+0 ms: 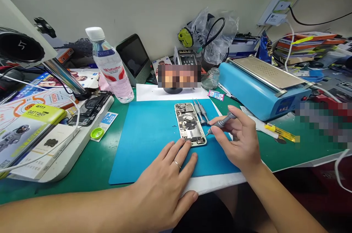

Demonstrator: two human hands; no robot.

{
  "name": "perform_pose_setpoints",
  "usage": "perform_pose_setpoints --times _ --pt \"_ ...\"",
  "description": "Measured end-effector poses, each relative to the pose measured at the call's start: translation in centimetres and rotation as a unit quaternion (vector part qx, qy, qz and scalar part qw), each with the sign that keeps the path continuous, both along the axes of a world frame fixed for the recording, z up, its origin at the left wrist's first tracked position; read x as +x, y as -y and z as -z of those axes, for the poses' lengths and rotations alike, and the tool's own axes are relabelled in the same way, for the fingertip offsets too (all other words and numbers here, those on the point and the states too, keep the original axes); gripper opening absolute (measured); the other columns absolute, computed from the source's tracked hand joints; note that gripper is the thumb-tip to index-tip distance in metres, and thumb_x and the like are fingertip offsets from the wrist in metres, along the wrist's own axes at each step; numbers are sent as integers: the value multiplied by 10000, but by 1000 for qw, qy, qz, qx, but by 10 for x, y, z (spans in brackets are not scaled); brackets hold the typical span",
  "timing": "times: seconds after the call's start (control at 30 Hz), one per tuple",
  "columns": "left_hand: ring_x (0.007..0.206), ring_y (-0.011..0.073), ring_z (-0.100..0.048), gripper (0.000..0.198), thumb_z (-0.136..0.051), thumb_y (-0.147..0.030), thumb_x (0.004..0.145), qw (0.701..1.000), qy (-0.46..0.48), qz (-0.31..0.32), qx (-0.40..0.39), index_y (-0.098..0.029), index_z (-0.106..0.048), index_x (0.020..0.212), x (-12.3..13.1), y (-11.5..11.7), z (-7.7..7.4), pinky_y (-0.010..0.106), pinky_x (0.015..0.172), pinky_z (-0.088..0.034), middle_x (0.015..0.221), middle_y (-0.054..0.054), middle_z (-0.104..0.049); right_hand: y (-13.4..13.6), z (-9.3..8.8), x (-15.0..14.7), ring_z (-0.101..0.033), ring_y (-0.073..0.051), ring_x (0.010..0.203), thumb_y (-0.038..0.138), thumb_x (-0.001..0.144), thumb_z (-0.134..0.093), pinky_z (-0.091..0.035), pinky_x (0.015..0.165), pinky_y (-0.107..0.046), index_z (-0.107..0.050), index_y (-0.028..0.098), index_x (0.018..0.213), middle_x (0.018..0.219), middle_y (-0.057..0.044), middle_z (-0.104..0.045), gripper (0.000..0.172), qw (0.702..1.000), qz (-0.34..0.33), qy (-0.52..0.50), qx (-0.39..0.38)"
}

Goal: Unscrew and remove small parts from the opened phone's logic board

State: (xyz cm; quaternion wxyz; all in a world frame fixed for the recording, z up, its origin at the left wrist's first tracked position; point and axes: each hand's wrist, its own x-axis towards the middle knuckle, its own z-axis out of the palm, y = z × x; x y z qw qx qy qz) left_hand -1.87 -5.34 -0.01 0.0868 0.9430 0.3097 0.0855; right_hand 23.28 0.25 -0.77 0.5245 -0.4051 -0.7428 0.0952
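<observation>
An opened smartphone lies on a blue mat, its inner parts exposed. Fingers spread, my left hand rests on the mat with fingertips at the phone's near edge. My right hand grips a grey precision screwdriver between thumb and fingers. Its tip points down at the phone's near right corner; whether it touches a screw is too small to tell. Two more screwdrivers lie side by side just right of the phone. Small dark specks sit on the mat left of it.
A water bottle stands behind the mat's left corner. To the right is a blue heating plate machine, with a yellow cutter knife in front. Battery boxes and a green cap lie left. A glass jar stands behind.
</observation>
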Motion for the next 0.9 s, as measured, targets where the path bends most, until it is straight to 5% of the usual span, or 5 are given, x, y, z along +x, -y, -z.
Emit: perform_pose_setpoints --times 0.37,0.73,0.9 --pt "1588 413 -271 664 -450 -521 1091 1000 11 3 -3 -105 -411 1607 0 2 4 596 1269 -308 1686 240 -336 2 -3 -2 -691 -158 726 111 978 -636 -628 657 -319 -441 330 1461 900 8 -674 565 999 5 -17 -30" --pt "1600 397 -245 658 -425 -520 1098 1000 2 -4 -3 -108 -411 1610 1 2 3 587 1278 -283 1691 236 -324 2 -1 -2 -732 -176 784 147 992 -643 -648 671 -339 -446 351 1452 985 -6 -712 540 998 -23 -28 -58" --pt "1592 403 -262 660 -428 -519 1096 1000 2 -1 -8 -105 -413 1609 0 1 3 585 1275 -290 1685 239 -334 0 1 1 -733 -180 780 222 1040 -584 -659 671 -350 -323 358 1568 1125 -52 -745 605 996 -7 -45 -73"
